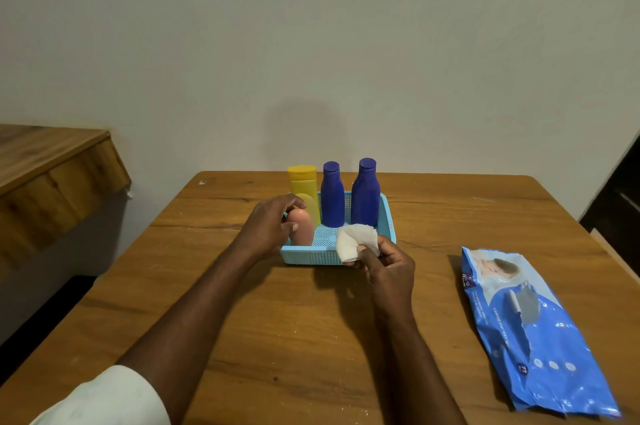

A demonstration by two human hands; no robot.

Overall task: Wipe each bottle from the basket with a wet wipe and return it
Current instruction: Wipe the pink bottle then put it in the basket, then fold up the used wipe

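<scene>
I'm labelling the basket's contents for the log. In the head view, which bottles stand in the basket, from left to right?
Pink bottle, gripped by the left hand → yellow bottle → first blue bottle → second blue bottle.

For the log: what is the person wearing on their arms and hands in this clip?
Both hands, left hand and right hand, are bare: no gloves, rings or watch visible. The forearms are uncovered. A short off-white sleeve shows on the left upper arm; the right upper arm is out of frame.

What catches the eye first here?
The blue basket mid-table, holding two blue bottles, a yellow one and a pink one that the left hand grips. The right hand holds a white wipe at the basket's front; a wipes pack lies to the right.
</scene>
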